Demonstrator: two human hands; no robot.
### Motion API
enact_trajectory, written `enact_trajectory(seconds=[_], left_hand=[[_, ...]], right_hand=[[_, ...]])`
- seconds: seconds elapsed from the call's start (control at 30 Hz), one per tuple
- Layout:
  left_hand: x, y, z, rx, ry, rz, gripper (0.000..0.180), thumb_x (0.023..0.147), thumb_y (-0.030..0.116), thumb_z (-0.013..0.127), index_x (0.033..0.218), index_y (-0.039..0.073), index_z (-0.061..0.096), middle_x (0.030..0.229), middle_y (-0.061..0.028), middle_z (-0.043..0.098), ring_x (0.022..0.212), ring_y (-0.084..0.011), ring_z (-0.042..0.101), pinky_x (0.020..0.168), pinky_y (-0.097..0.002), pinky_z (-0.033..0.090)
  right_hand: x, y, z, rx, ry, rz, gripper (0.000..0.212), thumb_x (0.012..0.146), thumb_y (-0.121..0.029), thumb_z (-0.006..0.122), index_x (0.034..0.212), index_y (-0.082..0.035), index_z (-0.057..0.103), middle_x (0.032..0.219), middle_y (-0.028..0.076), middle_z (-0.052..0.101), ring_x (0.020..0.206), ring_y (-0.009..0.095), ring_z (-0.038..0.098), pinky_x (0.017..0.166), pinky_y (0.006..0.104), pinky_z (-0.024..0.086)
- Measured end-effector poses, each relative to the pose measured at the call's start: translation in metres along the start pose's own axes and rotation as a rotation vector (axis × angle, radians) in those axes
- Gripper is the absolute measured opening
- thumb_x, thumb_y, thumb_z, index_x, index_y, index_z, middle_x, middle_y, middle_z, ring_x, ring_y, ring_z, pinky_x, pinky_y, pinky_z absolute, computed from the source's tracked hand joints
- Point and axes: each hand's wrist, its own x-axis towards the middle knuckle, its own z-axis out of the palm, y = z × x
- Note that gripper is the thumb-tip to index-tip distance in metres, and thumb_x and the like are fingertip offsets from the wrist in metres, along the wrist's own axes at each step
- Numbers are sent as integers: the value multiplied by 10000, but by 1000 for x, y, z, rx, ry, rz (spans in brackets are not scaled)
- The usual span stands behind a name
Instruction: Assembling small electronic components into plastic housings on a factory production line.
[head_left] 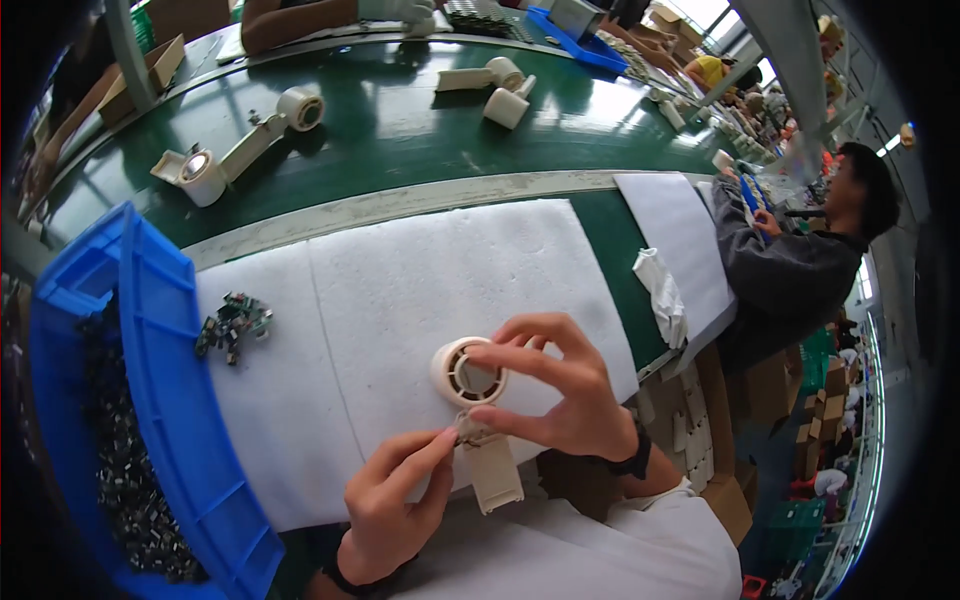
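A cream-white plastic housing lies tilted at the front of the white foam sheet (440,255), close to my body. It has a round, ribbed ring head (443,376) joined by a small hinge to a flat rectangular arm (494,474). My right hand (575,400) grips the head, index finger over its opening and thumb low by the hinge. The fingertips of my left hand (392,497) are pinched together at the hinge's left side. Whether a small part sits between them is hidden. Left on the foam is a little heap of small green circuit boards (237,325).
A blue bin (190,410) full of small circuit boards stands at the left. Beyond the foam runs a green conveyor belt (380,130) carrying similar white housings (205,178). White gloves (662,295) lie to the right, where a co-worker (800,260) sits; a cardboard box (715,420) stands nearer.
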Motion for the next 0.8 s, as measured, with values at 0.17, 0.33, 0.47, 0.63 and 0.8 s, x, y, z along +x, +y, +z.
enact_trajectory(seconds=[0.17,0.33,0.47,0.63,0.8], left_hand=[[17,-6,-37,12,-39,-38,433,773,21,811,1191,54,700,1179,-161,650,990,-302,675,815,-370,556],[14,-17,-55,371,228,-258,560,795,126,826,1316,83,626,1409,-211,473,1211,-355,540,979,-458,482],[20,-26,-49,580,337,-249,621,823,176,805,1390,97,564,1494,-252,361,1337,-417,416,1098,-508,378],[24,-41,-45,674,399,-231,642,850,239,781,1424,100,533,1487,-276,377,1382,-440,370,1153,-518,314],[23,-40,-44,672,360,-233,607,867,275,762,1405,87,555,1469,-273,416,1398,-436,361,1155,-506,322]], right_hand=[[46,9,-17,49,-489,-104,589,758,-165,879,1307,-137,668,1171,92,688,1041,233,669,865,331,559],[140,49,-29,197,-902,-21,632,772,-193,884,1350,-141,633,1245,77,680,1065,214,675,938,360,556],[222,111,-10,150,-561,124,580,836,-349,827,1329,-98,651,1172,116,690,971,170,672,826,282,549],[272,166,21,-35,-323,255,685,850,-481,767,1358,-47,611,1167,127,700,1033,207,670,908,335,524],[282,221,-5,-531,48,126,669,823,-458,777,1368,-110,606,1195,149,670,1122,309,646,960,390,508]])
